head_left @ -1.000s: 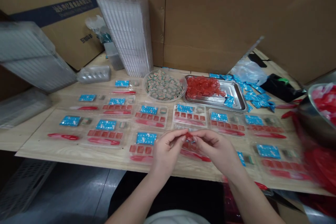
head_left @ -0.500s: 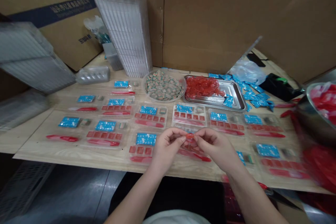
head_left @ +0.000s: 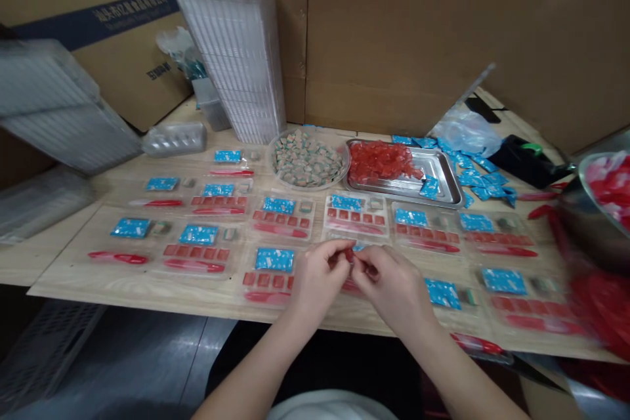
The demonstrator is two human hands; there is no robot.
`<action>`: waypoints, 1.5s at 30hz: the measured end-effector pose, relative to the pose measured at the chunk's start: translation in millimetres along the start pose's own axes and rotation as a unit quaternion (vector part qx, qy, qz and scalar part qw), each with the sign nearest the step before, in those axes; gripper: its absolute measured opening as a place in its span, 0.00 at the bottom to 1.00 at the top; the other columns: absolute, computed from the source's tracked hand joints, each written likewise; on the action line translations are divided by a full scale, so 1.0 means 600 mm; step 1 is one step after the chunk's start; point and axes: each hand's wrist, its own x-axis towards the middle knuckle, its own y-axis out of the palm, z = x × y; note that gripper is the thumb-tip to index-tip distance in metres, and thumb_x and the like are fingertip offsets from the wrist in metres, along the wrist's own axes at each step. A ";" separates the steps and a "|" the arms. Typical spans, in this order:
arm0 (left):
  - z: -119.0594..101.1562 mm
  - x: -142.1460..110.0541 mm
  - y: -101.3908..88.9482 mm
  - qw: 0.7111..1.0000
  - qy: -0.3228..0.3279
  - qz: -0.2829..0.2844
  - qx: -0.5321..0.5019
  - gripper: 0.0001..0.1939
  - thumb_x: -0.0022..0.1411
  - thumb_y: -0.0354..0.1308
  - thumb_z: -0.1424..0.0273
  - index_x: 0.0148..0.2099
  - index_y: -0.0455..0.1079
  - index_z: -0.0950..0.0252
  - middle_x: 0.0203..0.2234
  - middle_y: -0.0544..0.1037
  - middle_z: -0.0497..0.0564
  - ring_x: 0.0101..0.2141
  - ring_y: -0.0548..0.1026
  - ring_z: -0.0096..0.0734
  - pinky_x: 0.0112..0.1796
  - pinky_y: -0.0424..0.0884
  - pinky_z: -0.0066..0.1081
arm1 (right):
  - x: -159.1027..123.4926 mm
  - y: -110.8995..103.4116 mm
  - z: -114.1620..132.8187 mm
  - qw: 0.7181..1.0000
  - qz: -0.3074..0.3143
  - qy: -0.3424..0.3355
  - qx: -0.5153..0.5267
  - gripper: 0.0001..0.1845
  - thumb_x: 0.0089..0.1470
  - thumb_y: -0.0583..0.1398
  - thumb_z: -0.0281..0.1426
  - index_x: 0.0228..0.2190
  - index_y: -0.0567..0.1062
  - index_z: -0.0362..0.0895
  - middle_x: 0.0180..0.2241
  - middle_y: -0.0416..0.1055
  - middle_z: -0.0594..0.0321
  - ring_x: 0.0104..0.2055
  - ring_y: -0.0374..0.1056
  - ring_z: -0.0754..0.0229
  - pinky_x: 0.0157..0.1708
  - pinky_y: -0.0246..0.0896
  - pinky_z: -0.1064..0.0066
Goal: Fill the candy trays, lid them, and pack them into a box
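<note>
Over the front middle of the table my left hand (head_left: 317, 275) and my right hand (head_left: 394, 282) meet, fingers pinched. Between their fingertips is a small red piece (head_left: 350, 254), mostly hidden. Below them lies a clear plastic tray, largely covered by the hands. Another clear tray to their left holds a blue packet (head_left: 274, 259), a row of red squares (head_left: 264, 280) and a red pen-like stick (head_left: 266, 298). Right of my right hand, a tray shows a blue packet (head_left: 443, 293) and a small beige-green piece (head_left: 469, 296).
A metal tray (head_left: 443, 177) bears a heap of red pieces (head_left: 380, 161). Beside it stands a round bowl of beige-green pieces (head_left: 309, 159). Tall stacks of clear trays (head_left: 236, 65) rise at the back left. A metal pot (head_left: 590, 210) stands at the right edge.
Both hands have drawn closer together around the red piece, and my right hand has turned inward and moved left. The piece is now more hidden.
</note>
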 end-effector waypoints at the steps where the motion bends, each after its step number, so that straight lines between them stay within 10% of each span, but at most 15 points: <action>1: 0.001 0.002 0.001 0.999 -0.019 0.009 -0.026 0.15 0.53 0.52 0.78 0.41 0.75 0.62 0.35 0.80 0.48 0.36 0.78 0.30 0.40 0.73 0.30 | 0.001 0.000 -0.003 1.000 0.013 0.023 0.012 0.05 0.49 0.57 0.27 0.24 0.72 0.44 0.21 0.70 0.65 0.23 0.65 0.62 0.24 0.57 0.72; 8: 0.007 0.005 0.001 0.968 -0.102 0.029 -0.228 0.09 0.47 0.57 0.79 0.34 0.74 0.67 0.31 0.79 0.51 0.33 0.77 0.31 0.36 0.72 0.29 | -0.005 -0.004 0.006 0.999 0.008 -0.014 0.039 0.07 0.52 0.55 0.26 0.24 0.71 0.45 0.20 0.68 0.63 0.25 0.65 0.60 0.27 0.59 0.70; 13: -0.002 -0.006 -0.009 0.877 -0.224 0.115 -0.409 0.15 0.49 0.62 0.75 0.42 0.71 0.68 0.28 0.78 0.50 0.29 0.76 0.26 0.34 0.71 0.26 | -0.008 -0.028 -0.011 0.975 0.077 -0.057 0.203 0.13 0.53 0.58 0.27 0.42 0.70 0.45 0.41 0.71 0.56 0.44 0.66 0.56 0.42 0.64 0.64; 19: -0.005 -0.022 0.004 0.863 -0.254 0.220 -0.376 0.20 0.48 0.66 0.71 0.43 0.65 0.66 0.27 0.76 0.47 0.26 0.74 0.23 0.31 0.70 0.25 | -0.023 -0.063 -0.031 0.948 0.164 -0.075 0.262 0.15 0.55 0.58 0.26 0.44 0.71 0.51 0.37 0.73 0.63 0.43 0.67 0.61 0.47 0.61 0.65; 25: 0.009 -0.049 0.011 0.992 -0.010 0.126 -0.001 0.05 0.59 0.55 0.71 0.40 0.67 0.63 0.33 0.76 0.51 0.37 0.75 0.34 0.40 0.69 0.37 | -0.014 -0.053 -0.088 0.981 0.088 -0.032 0.167 0.09 0.54 0.60 0.29 0.38 0.75 0.48 0.35 0.76 0.61 0.38 0.70 0.59 0.40 0.66 0.65; 30: 0.029 -0.057 0.011 0.946 0.213 0.106 0.219 0.07 0.60 0.52 0.77 0.38 0.70 0.62 0.39 0.77 0.50 0.47 0.71 0.37 0.51 0.63 0.43 | 0.012 -0.003 -0.129 0.991 0.087 -0.065 0.075 0.07 0.53 0.59 0.28 0.35 0.77 0.46 0.34 0.77 0.60 0.38 0.70 0.57 0.43 0.64 0.61; 38: 0.045 -0.053 0.019 0.927 0.252 0.096 0.262 0.08 0.60 0.51 0.78 0.36 0.70 0.64 0.39 0.78 0.51 0.47 0.72 0.40 0.49 0.67 0.42 | 0.016 0.001 -0.110 0.982 0.157 -0.105 -0.004 0.07 0.53 0.59 0.26 0.35 0.76 0.43 0.33 0.76 0.57 0.40 0.68 0.54 0.44 0.61 0.59; 41: 0.045 -0.053 0.018 0.928 0.245 0.103 0.260 0.08 0.59 0.52 0.78 0.37 0.70 0.63 0.38 0.78 0.51 0.46 0.72 0.40 0.47 0.68 0.42 | 0.075 -0.008 -0.138 0.971 0.207 -0.113 0.035 0.11 0.51 0.61 0.30 0.39 0.75 0.45 0.37 0.74 0.57 0.42 0.68 0.55 0.43 0.62 0.63; 45: 0.046 -0.056 0.019 0.930 0.236 0.105 0.262 0.10 0.59 0.52 0.79 0.39 0.70 0.62 0.41 0.78 0.51 0.46 0.72 0.40 0.48 0.68 0.43 | 0.197 0.022 -0.182 0.991 0.126 0.023 -0.042 0.09 0.55 0.57 0.30 0.36 0.75 0.41 0.35 0.73 0.55 0.38 0.69 0.57 0.38 0.61 0.68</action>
